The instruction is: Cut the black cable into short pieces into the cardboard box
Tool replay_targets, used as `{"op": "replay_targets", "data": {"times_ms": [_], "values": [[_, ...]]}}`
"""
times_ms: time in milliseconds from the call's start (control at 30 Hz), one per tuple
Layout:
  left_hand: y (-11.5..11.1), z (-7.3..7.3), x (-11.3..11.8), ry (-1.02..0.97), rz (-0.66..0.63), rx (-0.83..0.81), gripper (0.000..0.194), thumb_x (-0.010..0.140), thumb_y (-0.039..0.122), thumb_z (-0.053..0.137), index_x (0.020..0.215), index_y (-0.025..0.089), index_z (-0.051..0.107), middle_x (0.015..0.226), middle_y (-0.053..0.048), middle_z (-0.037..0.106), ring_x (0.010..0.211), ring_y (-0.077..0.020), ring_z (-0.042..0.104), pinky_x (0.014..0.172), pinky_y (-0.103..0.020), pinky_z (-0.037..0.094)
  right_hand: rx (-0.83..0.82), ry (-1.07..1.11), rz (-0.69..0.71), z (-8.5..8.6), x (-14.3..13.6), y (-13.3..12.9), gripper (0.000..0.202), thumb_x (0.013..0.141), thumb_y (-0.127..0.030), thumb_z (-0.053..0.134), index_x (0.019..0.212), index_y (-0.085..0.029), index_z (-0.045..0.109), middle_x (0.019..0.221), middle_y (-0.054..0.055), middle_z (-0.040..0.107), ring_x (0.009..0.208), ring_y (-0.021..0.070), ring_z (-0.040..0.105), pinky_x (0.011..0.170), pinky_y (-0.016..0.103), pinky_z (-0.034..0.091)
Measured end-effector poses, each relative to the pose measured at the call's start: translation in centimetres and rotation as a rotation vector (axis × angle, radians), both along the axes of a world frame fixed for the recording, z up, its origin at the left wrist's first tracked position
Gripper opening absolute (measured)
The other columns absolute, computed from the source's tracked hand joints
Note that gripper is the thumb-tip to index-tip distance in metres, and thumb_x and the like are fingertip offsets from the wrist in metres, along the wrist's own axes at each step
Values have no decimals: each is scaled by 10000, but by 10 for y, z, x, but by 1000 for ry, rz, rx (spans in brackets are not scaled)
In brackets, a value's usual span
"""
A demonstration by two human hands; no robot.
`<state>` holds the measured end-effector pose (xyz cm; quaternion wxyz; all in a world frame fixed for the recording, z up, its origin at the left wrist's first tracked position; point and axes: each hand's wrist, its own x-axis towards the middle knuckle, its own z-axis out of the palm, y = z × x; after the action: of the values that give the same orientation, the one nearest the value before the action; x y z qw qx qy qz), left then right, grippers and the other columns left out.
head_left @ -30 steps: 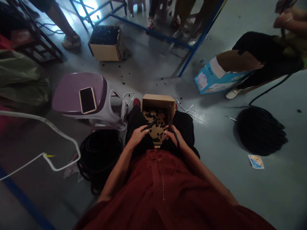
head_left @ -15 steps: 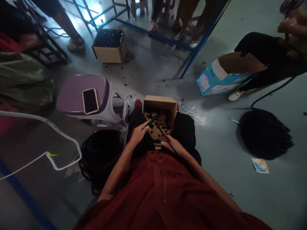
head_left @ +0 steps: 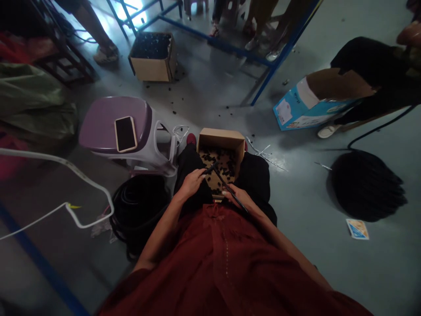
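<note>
My left hand is closed around a short black tool-like piece, which points up and right over the open cardboard box. A long thin black strip is gripped in my right hand. Its far end meets or lies very close to the tip of the short piece; I cannot tell which. The strip's near end runs back along my right wrist. Small black bits are scattered over the bottom of the box, which stands between my legs.
To the left is a purple-topped stool with a phone on it. Black coiled tubing lies below it. A blue carton and a black bundle are at right. Another box holds dark bits near people's legs.
The view has shifted slightly, so the surroundings sit a little differently. Both hands keep their holds, and the two black pieces still cross or nearly meet over the box.
</note>
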<state>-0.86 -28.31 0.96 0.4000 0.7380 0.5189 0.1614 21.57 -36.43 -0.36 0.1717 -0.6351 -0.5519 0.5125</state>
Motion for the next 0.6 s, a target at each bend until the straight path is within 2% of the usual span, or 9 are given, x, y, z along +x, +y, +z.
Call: {"op": "replay_targets", "data": {"times_ms": [133, 300, 467, 600], "values": [[-1, -4, -3, 30, -97, -21, 362, 884, 228, 427, 1204, 154, 578, 1090, -94, 637, 940, -177, 601, 861, -284, 449, 26, -67, 45, 3, -1, -1, 447, 777, -505, 557, 1132, -234, 577, 966, 72, 667, 878, 250, 618, 750, 335, 455], [-1, -6, -5, 48, -195, -37, 382, 890, 238, 424, 1237, 143, 552, 1063, -97, 649, 925, -168, 608, 866, -273, 442, -5, -68, 71, 11, -5, 1, 470, 769, -502, 569, 1139, -214, 538, 978, 86, 658, 887, 256, 614, 755, 334, 447], [-2, -2, -1, -21, -145, -80, 375, 868, 217, 453, 1218, 146, 567, 1165, -99, 626, 1018, -181, 592, 924, -291, 424, 7, -84, 73, 20, -9, 4, 358, 821, -468, 502, 1071, -216, 551, 999, 85, 651, 891, 242, 612, 763, 322, 436], [-4, 6, 6, -80, -101, -105, 368, 867, 283, 461, 1188, 152, 584, 1212, -85, 608, 1109, -196, 550, 964, -303, 396, 2, -167, 127, 24, -13, 5, 364, 833, -432, 485, 1101, -189, 528, 1004, 102, 635, 891, 230, 596, 748, 295, 415]]}}
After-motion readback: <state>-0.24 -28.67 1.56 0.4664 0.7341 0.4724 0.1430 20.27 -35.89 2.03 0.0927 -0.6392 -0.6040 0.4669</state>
